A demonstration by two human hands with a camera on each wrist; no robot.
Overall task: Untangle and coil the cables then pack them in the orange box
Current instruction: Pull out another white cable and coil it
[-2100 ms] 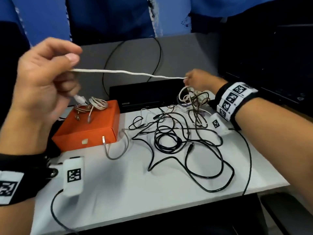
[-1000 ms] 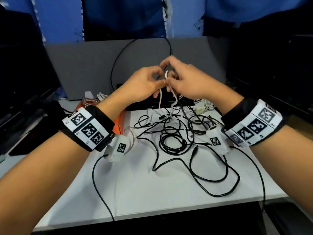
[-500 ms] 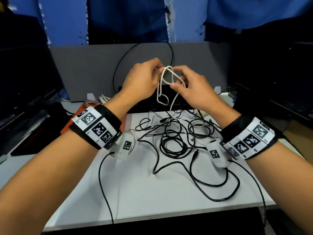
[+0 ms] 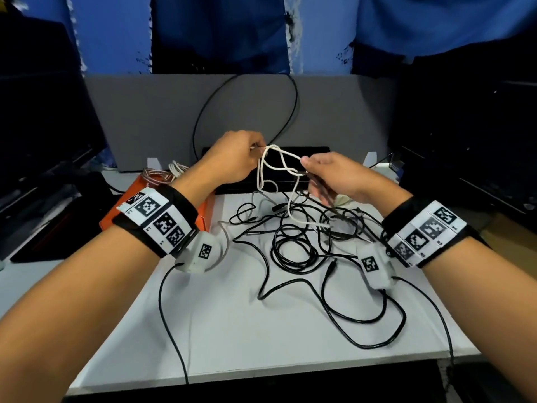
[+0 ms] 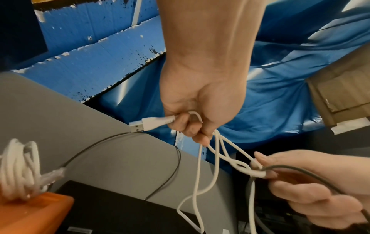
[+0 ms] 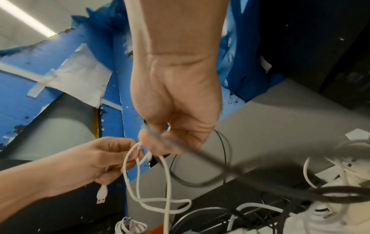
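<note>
A white cable [image 4: 271, 167] hangs in loose loops between my two raised hands, above the table. My left hand [image 4: 232, 161] grips one end of the loops; the cable's USB plug [image 5: 147, 125] sticks out of that fist. My right hand [image 4: 334, 175] pinches the white cable [image 5: 258, 173] at a crossing of its strands, and a dark cable [image 6: 200, 153] also runs through its fingers. The white cable's tail drops into a tangle of black cables [image 4: 293, 245] on the white table [image 4: 232, 330]. The orange box [image 4: 116, 212] sits at the left, mostly behind my left wrist, with coiled cables [image 4: 162, 174] on it.
A grey partition [image 4: 151, 112] stands behind the table with a black cable loop [image 4: 293, 109] against it. A flat black device [image 4: 232, 186] lies at the table's back edge. Dark monitors [image 4: 43, 135] flank both sides. A black lead [image 4: 171, 324] trails from my left wrist camera.
The hands came together from a wide stretch, folded the white cable into loops, and have now drawn slightly apart, opening the loops wider between them.
</note>
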